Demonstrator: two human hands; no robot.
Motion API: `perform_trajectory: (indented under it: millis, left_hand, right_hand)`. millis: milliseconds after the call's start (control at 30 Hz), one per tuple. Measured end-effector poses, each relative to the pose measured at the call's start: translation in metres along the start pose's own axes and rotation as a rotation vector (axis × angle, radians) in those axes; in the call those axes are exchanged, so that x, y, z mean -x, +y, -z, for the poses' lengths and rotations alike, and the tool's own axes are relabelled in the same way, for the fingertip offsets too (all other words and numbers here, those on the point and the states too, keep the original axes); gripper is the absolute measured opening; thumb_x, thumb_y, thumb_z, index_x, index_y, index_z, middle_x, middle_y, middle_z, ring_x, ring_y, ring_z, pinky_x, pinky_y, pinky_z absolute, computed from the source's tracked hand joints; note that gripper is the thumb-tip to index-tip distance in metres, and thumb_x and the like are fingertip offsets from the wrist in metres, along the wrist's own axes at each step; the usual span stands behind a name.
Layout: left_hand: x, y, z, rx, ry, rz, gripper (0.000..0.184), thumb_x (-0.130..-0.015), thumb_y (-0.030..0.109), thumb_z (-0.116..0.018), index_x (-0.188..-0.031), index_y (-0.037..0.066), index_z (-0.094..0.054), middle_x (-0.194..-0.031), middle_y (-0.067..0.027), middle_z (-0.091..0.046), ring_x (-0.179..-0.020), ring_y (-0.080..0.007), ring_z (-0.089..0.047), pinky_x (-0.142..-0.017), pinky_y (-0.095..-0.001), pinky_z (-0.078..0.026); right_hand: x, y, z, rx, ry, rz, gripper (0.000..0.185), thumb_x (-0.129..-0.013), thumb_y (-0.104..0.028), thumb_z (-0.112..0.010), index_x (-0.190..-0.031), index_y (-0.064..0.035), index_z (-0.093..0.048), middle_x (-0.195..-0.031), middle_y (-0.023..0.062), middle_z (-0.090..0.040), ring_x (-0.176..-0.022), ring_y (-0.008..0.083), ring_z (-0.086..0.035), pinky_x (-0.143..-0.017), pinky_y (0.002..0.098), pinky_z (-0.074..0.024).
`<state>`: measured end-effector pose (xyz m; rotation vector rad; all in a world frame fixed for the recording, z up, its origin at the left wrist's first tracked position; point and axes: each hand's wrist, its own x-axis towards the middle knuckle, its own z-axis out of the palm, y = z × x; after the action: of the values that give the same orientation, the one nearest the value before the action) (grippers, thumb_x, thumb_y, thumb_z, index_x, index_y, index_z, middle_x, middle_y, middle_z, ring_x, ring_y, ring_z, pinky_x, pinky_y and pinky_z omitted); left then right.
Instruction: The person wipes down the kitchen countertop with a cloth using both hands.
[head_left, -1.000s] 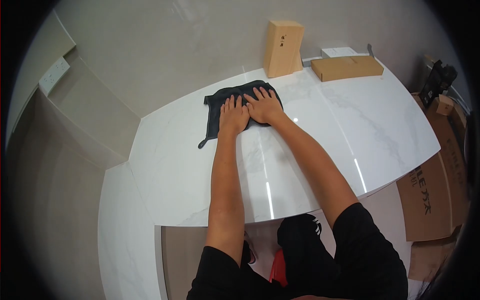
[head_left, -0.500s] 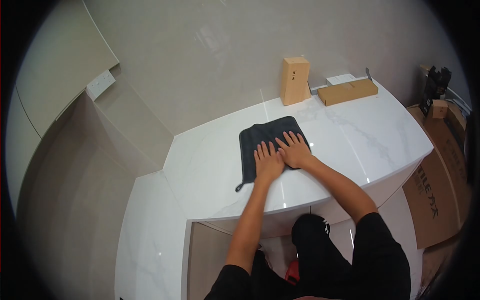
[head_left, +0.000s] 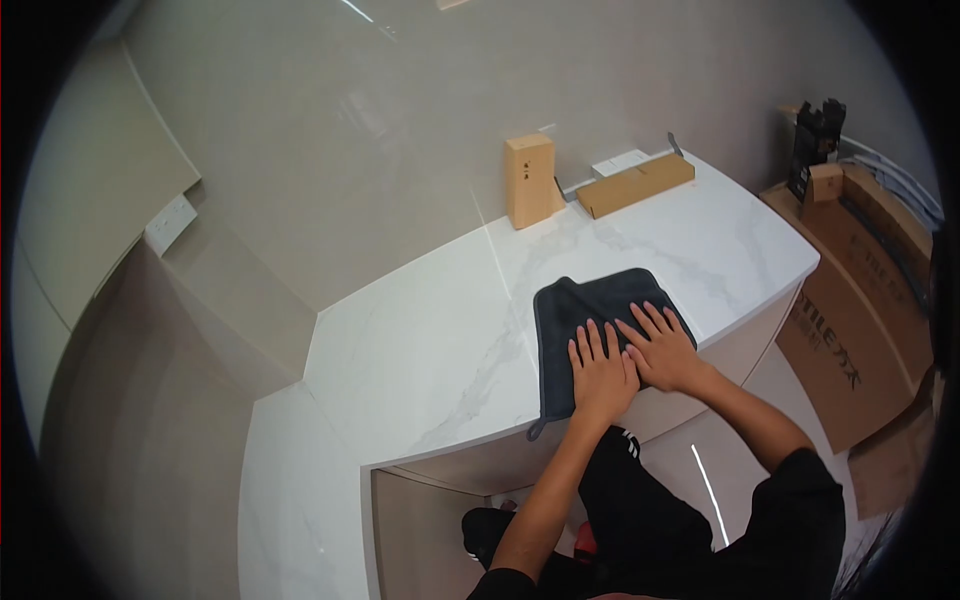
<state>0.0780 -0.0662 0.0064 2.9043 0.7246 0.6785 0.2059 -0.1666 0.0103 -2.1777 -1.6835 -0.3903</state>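
Observation:
A dark grey cloth point(head_left: 565, 345) with a small hanging loop at one corner lies spread on the white marbled countertop point(head_left: 420, 350), close to its front edge. My left hand point(head_left: 602, 378) rests flat on the cloth with fingers stretched out. Beside it, my right hand point(head_left: 664, 348) also presses flat on the cloth, fingers spread, its thumb side touching or nearly touching the left. A raised fold runs along the cloth's far left part. Its lower corner with the loop reaches the counter's front edge.
At the back stand an upright wooden-coloured box point(head_left: 530, 182) and a flat cardboard box point(head_left: 637, 185), with a white item point(head_left: 620, 162) behind. Large cardboard cartons point(head_left: 830, 340) lean at the right, near a black object point(head_left: 818, 135). A wall socket point(head_left: 171, 224) is at the left.
Both hands and the cloth have slid together across the counter, toward the right and the front edge. The camera view has shifted, and the legs have moved.

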Motion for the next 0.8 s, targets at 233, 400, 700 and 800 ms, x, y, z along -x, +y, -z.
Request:
perform_trajectory:
  millis: [233,400,700,800]
  left_hand:
    - [-0.071,-0.037,-0.023,-0.016,-0.071,0.082,0.064,-0.1,0.035,-0.035,-0.149,-0.005,-0.035,-0.156,-0.0305,-0.029,-0.148,-0.0441,-0.021,-0.121,-0.0543,-0.011]
    - [-0.137,-0.077,-0.049,-0.061,-0.055,0.142,0.061,-0.1,0.036,-0.036,-0.15,0.001,-0.037,-0.155,-0.0269,-0.033,-0.147,-0.0416,-0.026,-0.121,-0.0527,-0.015]
    - [-0.206,-0.126,-0.068,-0.072,-0.129,0.192,0.062,-0.102,0.041,-0.03,-0.151,0.003,-0.035,-0.158,-0.0241,-0.029,-0.148,-0.0392,-0.023,-0.121,-0.05,-0.013]
    - [-0.221,-0.136,-0.071,-0.057,-0.137,0.201,0.062,-0.102,0.04,-0.029,-0.152,0.003,-0.034,-0.159,-0.0235,-0.029,-0.148,-0.0389,-0.023,-0.122,-0.0493,-0.013]
  right_hand:
    - [-0.081,0.028,-0.023,-0.048,-0.199,-0.066,0.056,-0.102,-0.039,-0.032,-0.152,-0.0172,-0.039,-0.16,0.0177,-0.029,-0.15,0.0353,-0.022,-0.121,0.0518,-0.0135]
    - [-0.151,0.05,-0.064,-0.034,-0.18,-0.128,0.055,-0.103,-0.041,-0.029,-0.154,-0.02,-0.037,-0.162,0.0156,-0.027,-0.151,0.0338,-0.02,-0.121,0.051,-0.0118]
    - [-0.228,0.065,-0.089,-0.036,-0.253,-0.204,0.054,-0.104,-0.041,-0.028,-0.155,-0.0231,-0.035,-0.164,0.0119,-0.023,-0.152,0.0308,-0.019,-0.122,0.0514,-0.0102]
    - [-0.241,0.066,-0.096,-0.036,-0.244,-0.225,0.054,-0.104,-0.041,-0.028,-0.155,-0.0233,-0.035,-0.164,0.0116,-0.023,-0.152,0.0309,-0.02,-0.122,0.0514,-0.0103]
